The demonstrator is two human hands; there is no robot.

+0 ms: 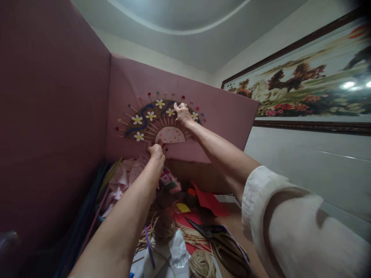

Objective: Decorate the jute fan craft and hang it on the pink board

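Left hand (157, 152) curled, gripping fan (160, 113) low; right hand (183, 115) half-curled, touching higher, hold unclear.

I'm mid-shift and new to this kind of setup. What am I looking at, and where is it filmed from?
There's no machine here: you see a person's two bare arms. The single picture comes from a camera worn on their head, looking forward and down. The left hand is at the lower edge of a flower-decorated fan; the right hand is at its upper right. A pink panel stands behind it. How firm either grip is, I can't tell. Below lie scissors, twine balls and red paper.
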